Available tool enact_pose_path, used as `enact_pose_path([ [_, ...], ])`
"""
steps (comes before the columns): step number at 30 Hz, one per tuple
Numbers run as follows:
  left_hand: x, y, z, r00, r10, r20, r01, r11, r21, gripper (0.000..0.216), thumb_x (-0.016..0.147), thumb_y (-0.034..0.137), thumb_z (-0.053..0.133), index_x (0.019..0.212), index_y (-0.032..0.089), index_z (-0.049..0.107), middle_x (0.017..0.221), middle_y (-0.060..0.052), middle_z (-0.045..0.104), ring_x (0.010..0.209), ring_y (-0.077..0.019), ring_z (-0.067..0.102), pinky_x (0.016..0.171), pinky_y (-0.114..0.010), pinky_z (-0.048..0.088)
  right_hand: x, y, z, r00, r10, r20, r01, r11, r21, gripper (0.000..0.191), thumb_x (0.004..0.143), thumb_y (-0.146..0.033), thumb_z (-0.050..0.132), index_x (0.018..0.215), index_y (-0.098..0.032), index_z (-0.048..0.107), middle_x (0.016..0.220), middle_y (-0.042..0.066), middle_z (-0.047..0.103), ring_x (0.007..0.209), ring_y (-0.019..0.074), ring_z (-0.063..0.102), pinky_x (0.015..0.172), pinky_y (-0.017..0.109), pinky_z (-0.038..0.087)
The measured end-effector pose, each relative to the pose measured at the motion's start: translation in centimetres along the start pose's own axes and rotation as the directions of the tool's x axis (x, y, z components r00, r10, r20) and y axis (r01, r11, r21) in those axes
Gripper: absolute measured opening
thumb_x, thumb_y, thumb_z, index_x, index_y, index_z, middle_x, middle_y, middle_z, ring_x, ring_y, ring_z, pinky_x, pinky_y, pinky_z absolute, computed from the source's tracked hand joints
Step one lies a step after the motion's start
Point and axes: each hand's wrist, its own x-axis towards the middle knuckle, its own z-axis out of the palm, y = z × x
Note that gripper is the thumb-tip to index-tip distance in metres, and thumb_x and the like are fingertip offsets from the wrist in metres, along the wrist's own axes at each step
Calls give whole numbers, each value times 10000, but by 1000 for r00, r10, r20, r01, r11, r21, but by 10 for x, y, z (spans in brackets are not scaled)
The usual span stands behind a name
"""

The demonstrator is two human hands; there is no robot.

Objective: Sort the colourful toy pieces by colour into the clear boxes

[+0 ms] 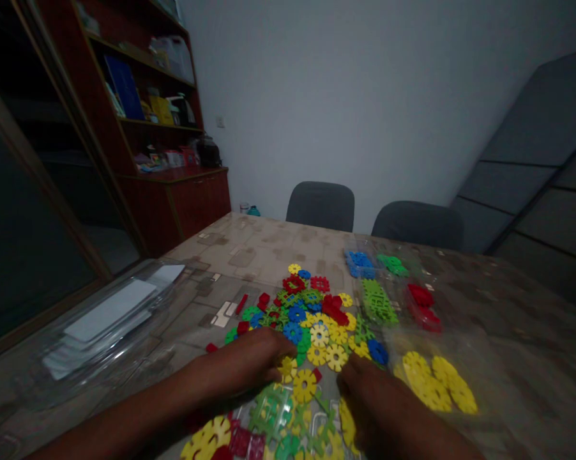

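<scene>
A heap of plastic gear and snowflake pieces (pixel 311 319) in yellow, red, blue and green lies on the table (pixel 250 249) in front of me. My left hand (pixel 250 364) rests knuckles up on the heap's near left side, fingers curled over yellow pieces. On the near right of the heap lies my right hand (pixel 369 396), its fingers bent down among yellow and green pieces. What either hand grips is hidden. More pieces, some in clear wrap (pixel 278 421), lie between my wrists.
Clear bags hold sorted pieces: blue (pixel 359 263), green (pixel 378 303), red (pixel 422 306), yellow (pixel 434 380). A clear plastic case (pixel 110 326) lies at the left. Two grey chairs (pixel 321 204) stand behind the table. At the far left stands a wooden shelf cabinet (pixel 163 147).
</scene>
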Motion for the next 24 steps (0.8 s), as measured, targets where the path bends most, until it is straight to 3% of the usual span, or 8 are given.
enact_pose_path([
  [3, 0, 4, -3, 998, -68, 11, 69, 997, -26, 306, 789, 66, 680, 1023, 250, 608, 965, 10, 675, 909, -219, 603, 728, -289, 400, -1, -6, -8, 999, 26, 23, -28, 997, 75, 471, 607, 29, 629, 1026, -187, 634, 1065, 107, 717, 932, 276, 661, 687, 297, 383],
  [7, 1, 4, -4, 998, -8, -63, 5, 999, -42, 249, 747, 35, 622, 880, 222, 527, 950, 10, 606, 864, -194, 546, 694, -276, 361, 3, -10, -12, 1000, 4, 3, -4, 990, 138, 386, 647, 7, 596, 956, -222, 627, 911, 61, 743, 802, 242, 660, 595, 275, 296],
  [11, 8, -3, 1, 990, 27, -139, -36, 997, -62, 229, 722, 13, 587, 777, 197, 464, 946, -3, 559, 877, -186, 516, 709, -266, 366, 7, -6, -11, 992, -25, -125, 55, 967, 248, 319, 681, 2, 601, 913, -216, 611, 914, 48, 736, 806, 213, 651, 640, 264, 342],
  [15, 12, -7, 7, 992, 25, -128, -39, 993, -112, 170, 790, 89, 648, 763, 189, 513, 849, 17, 565, 819, -170, 527, 691, -259, 350, 11, -3, -2, 971, -47, -234, 126, 933, 336, 235, 735, -57, 611, 898, -225, 590, 942, 25, 722, 843, 200, 639, 671, 261, 353],
  [21, 7, 0, 6, 996, -24, -87, 12, 992, -127, 86, 835, 139, 658, 878, 203, 621, 835, 22, 601, 806, -177, 558, 688, -264, 353, 12, -14, 2, 972, 59, -229, 18, 946, 322, 205, 805, -104, 649, 971, -219, 612, 901, 30, 717, 814, 213, 628, 657, 276, 328],
  [24, 4, -2, 11, 996, -40, -82, 30, 992, -121, 212, 841, 135, 659, 1030, 229, 637, 948, 0, 646, 897, -211, 584, 747, -288, 390, 13, -13, 4, 968, 25, -250, 67, 933, 353, 160, 814, -94, 630, 924, -209, 607, 909, 32, 718, 822, 207, 631, 664, 272, 339],
])
